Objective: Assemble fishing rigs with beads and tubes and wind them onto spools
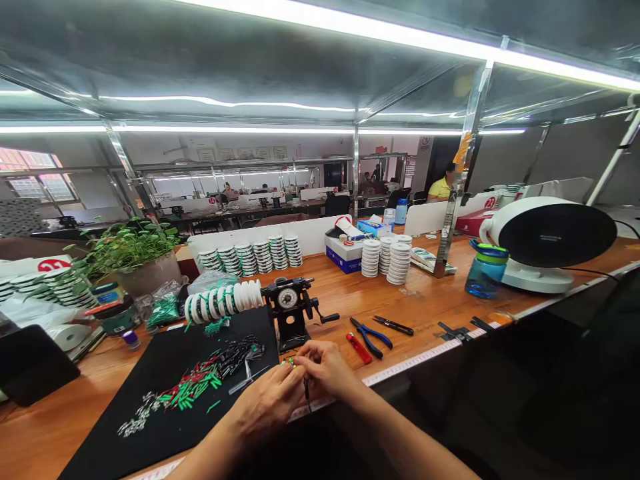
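Hands together: left hand (273, 400) and right hand (327, 367) met at the fingertips, both pinched on a small coloured piece (290, 362), mostly hidden, its long axis too small to tell. A dark strand (307, 393) hung below the fingers, roughly vertical; couldn't tell which hand had it. The crank winder (293, 307) stood just beyond, right fingertips nearer its base; its spool row (225, 301) ran out leftward. A thin silver tool (249, 380) lay beside the left hand on the black mat (165, 427), green tubes (193, 387) farther left. Red cutter (359, 348), then blue pliers (371, 337), lay right of the right hand. Nothing visible stood between the hands; winder base blocked straight ahead.
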The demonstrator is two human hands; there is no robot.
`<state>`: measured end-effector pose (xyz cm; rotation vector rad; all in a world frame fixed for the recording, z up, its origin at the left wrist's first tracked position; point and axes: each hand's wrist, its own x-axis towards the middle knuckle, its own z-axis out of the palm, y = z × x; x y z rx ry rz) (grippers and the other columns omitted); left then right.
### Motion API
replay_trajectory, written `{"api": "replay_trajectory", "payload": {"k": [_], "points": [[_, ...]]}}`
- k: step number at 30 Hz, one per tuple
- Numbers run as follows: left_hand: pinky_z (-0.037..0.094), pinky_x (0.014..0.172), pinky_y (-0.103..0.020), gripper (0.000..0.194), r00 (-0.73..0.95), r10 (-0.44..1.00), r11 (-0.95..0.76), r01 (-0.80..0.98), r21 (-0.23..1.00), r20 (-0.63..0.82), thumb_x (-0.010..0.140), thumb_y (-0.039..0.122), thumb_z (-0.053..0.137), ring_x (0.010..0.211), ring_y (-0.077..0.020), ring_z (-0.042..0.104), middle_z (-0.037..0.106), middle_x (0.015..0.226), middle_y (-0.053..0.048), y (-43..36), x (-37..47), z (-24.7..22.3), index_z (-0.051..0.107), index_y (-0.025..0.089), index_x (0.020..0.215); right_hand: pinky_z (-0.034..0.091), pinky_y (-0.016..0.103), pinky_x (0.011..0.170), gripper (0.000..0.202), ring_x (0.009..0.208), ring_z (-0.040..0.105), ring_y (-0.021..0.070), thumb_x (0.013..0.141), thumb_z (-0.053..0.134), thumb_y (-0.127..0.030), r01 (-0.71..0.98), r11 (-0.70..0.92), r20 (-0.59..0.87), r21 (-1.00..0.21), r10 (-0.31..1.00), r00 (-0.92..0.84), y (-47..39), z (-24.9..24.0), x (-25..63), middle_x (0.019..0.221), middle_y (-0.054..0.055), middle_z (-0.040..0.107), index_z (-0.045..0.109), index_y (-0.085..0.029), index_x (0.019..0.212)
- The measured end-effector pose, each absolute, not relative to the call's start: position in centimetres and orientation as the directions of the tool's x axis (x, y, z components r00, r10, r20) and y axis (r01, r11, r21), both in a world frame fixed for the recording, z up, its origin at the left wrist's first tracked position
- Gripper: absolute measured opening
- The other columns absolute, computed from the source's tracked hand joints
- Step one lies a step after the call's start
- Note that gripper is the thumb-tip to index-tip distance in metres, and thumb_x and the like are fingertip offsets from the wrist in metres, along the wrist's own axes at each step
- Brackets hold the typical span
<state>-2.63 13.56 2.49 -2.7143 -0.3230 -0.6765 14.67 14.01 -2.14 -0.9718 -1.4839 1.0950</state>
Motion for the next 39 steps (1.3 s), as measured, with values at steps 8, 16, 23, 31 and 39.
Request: {"api": "replay_trajectory", "payload": {"k": [8,16,23,31,39], "points": [[0.05,0.071,-0.021,0.011,0.678,0.623,-0.777,0.477,0.411,0.39,0.091,0.015,0.047,0.081,-0.0111,0.059,0.06,0.096,-0.006,12.0,-1.6,2.5,0.056,0.015,0.086,0.041,0.023,0.061,0.022,0.067,0.055,0.0137,0.087,0.061,-0.033,0.105,0.347,0.345,-0.932,0.938,-0.032,12.1,-1.8,14.9,0.076,0.004,0.063,0.069,-0.012,0.088],[0.042,0.067,-0.024,0.041,0.378,0.924,-0.042,0.255,0.966,-0.06,0.076,0.051,0.068,0.068,-0.0113,0.05,0.058,0.074,-0.004,9.7,-1.1,1.3,0.057,0.011,0.075,0.041,0.025,0.063,0.024,0.067,0.058,0.0139,0.096,0.055,-0.034,0.317,0.385,0.431,-0.867,0.898,0.089,4.7,-2.9,14.4,0.079,0.004,0.065,0.068,-0.018,0.085],[0.046,0.072,-0.026,0.029,0.363,0.931,-0.155,0.267,0.951,0.05,0.079,0.039,0.067,0.075,-0.0131,0.056,0.061,0.081,-0.006,9.2,-1.3,1.1,0.063,0.011,0.075,0.043,0.024,0.062,0.014,0.067,0.058,0.0129,0.096,0.054,-0.023,0.357,0.478,0.531,-0.802,0.845,0.061,4.6,-3.6,13.7,0.08,0.002,0.064,0.065,-0.017,0.089],[0.05,0.075,-0.027,0.018,0.711,0.506,-0.849,0.509,0.14,0.488,0.094,0.014,0.046,0.084,-0.0147,0.058,0.06,0.093,-0.009,10.0,-2.4,1.4,0.062,0.012,0.086,0.044,0.028,0.073,0.019,0.079,0.059,0.0164,0.1,0.047,-0.025,0.392,0.563,0.581,-0.728,0.81,-0.084,7.4,-2.8,15.1,0.088,0.006,0.065,0.063,-0.015,0.094],[0.048,0.077,-0.029,0.023,0.869,0.275,-0.938,0.336,-0.085,0.411,0.095,0.009,0.04,0.081,-0.0167,0.057,0.062,0.092,-0.01,11.4,-2.3,2.5,0.062,0.01,0.089,0.041,0.023,0.056,0.031,0.06,0.056,0.0136,0.084,0.063,-0.042,0.125,0.301,0.257,-0.945,0.924,-0.283,13.4,-2.6,15.9,0.067,0.002,0.063,0.068,-0.013,0.075]]}}
